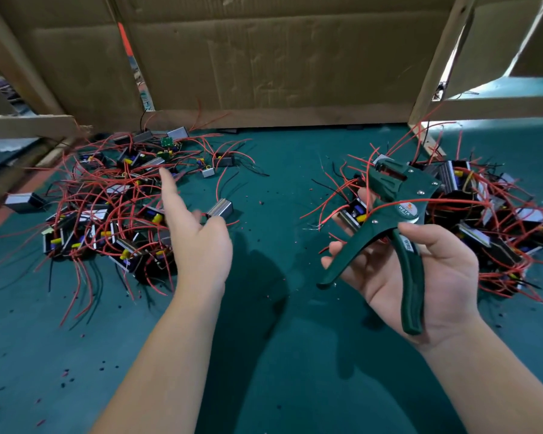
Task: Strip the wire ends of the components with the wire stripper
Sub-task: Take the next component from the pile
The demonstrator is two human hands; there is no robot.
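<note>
My right hand (420,277) holds a dark green wire stripper (398,220), its handles spread apart in my palm, its jaws pointing up and left. A red wire (445,200) runs across the tool's head to the pile on the right. My left hand (198,242) hovers over the edge of the left pile of components (113,214), fingers extended and slightly blurred, holding nothing. A small metal-cased component (220,210) lies just right of its fingertips. A second pile of components (489,220) with red and black wires sits behind the stripper.
The green mat (279,355) is dotted with small bits of red and black insulation. Cardboard walls (264,57) and wooden frame posts (433,67) close off the back. A lone component (24,202) lies at the far left.
</note>
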